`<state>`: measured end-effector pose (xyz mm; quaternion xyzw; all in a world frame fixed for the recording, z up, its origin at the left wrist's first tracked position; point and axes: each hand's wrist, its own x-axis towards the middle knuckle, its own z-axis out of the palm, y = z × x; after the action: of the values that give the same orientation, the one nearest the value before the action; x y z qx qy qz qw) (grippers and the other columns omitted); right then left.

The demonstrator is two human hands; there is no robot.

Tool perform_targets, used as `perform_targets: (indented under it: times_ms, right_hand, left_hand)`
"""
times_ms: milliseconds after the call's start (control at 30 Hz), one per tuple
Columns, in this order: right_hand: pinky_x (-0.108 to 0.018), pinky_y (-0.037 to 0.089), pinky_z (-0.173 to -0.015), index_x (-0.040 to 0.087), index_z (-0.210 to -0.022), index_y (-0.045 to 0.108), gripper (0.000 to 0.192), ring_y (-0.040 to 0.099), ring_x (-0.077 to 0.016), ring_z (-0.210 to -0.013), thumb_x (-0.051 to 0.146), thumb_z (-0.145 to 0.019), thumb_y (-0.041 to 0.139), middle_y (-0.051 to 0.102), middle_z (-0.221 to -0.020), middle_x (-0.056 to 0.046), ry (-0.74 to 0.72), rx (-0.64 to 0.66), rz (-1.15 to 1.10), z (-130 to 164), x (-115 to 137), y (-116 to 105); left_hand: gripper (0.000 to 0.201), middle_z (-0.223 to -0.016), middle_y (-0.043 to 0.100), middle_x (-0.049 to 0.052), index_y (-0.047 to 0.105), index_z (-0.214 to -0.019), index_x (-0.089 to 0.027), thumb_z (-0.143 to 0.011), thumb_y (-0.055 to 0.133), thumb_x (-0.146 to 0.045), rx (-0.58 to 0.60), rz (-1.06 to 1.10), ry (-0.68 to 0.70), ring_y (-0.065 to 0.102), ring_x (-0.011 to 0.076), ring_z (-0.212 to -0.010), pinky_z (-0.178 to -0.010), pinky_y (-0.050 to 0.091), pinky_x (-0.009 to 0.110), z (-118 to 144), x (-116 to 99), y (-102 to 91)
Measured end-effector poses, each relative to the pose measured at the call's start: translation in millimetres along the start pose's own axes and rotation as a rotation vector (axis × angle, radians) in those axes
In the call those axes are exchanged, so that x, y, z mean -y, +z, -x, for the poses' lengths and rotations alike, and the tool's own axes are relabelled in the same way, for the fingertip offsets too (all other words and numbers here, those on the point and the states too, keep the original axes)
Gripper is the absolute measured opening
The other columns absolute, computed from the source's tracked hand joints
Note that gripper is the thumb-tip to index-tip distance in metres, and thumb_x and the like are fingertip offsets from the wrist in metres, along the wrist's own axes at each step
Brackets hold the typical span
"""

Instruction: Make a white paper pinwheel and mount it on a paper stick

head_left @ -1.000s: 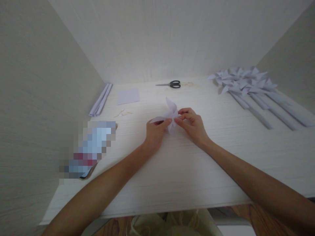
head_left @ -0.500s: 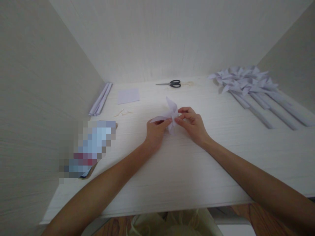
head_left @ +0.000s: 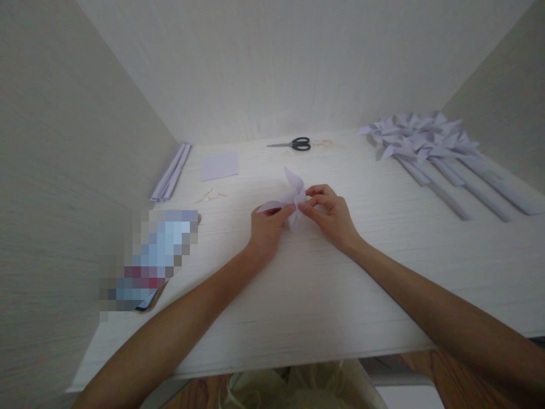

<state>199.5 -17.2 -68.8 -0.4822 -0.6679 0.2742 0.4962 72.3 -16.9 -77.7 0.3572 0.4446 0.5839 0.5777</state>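
A pale lilac paper pinwheel (head_left: 295, 187) is held between my two hands over the middle of the table. My left hand (head_left: 267, 227) grips its left side, thumb near the centre and a blade lying over the fingers. From the right, my right hand (head_left: 332, 216) pinches the paper near its centre with thumb and fingers. One blade points up and away, another points down toward me. Whether a small piece sits at the centre between the fingertips is hidden.
Black-handled scissors (head_left: 300, 144) lie at the back, beside a square paper sheet (head_left: 219, 166). Rolled paper sticks (head_left: 171, 172) and small pale sticks (head_left: 209, 195) lie left, near a pixelated phone (head_left: 166, 250). Several finished pinwheels on paper sticks (head_left: 426, 139) are piled at the right. Walls enclose three sides.
The whole view has shifted very slightly. Both hands keep the same hold on the pinwheel, with no clear change.
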Motion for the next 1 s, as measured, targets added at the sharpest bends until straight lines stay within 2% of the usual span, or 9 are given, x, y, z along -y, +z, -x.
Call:
perform_targets:
  times_ms: [267, 700, 1000]
  right_hand:
    - [-0.035, 0.038, -0.08, 0.019, -0.055, 0.057, 0.014, 0.051, -0.0162, -0.085, 0.02, -0.069, 0.059, 0.052, -0.084, -0.003, -0.017, -0.013, 0.018, 1.1, 2.2, 0.7]
    - [-0.036, 0.039, -0.077, 0.02, -0.055, 0.055, 0.014, 0.049, -0.0186, -0.084, 0.02, -0.069, 0.059, 0.053, -0.085, -0.004, -0.118, -0.081, 0.189, 4.0, 6.8, 1.9]
    - [-0.038, 0.039, -0.074, 0.02, -0.053, 0.052, 0.015, 0.049, -0.0196, -0.084, 0.017, -0.065, 0.059, 0.053, -0.086, -0.004, -0.127, -0.126, 0.238, 6.6, 12.1, 3.3]
  left_hand:
    - [0.01, -0.066, 0.064, 0.001, 0.065, -0.061, -0.015, -0.051, 0.067, -0.017, -0.013, 0.011, -0.007, 0.056, 0.0109, -0.06, -0.066, 0.045, 0.028, 0.2, 0.1, 0.8]
    - [0.008, -0.064, 0.063, 0.0, 0.065, -0.06, -0.015, -0.053, 0.067, -0.018, -0.001, -0.013, 0.006, 0.057, 0.0114, -0.061, -0.066, 0.045, 0.027, 1.6, -0.9, 0.6]
    - [0.007, -0.062, 0.063, 0.001, 0.065, -0.059, -0.015, -0.052, 0.066, -0.019, -0.008, -0.034, 0.001, 0.056, 0.011, -0.06, -0.062, 0.045, 0.025, 1.6, -1.1, 0.6]
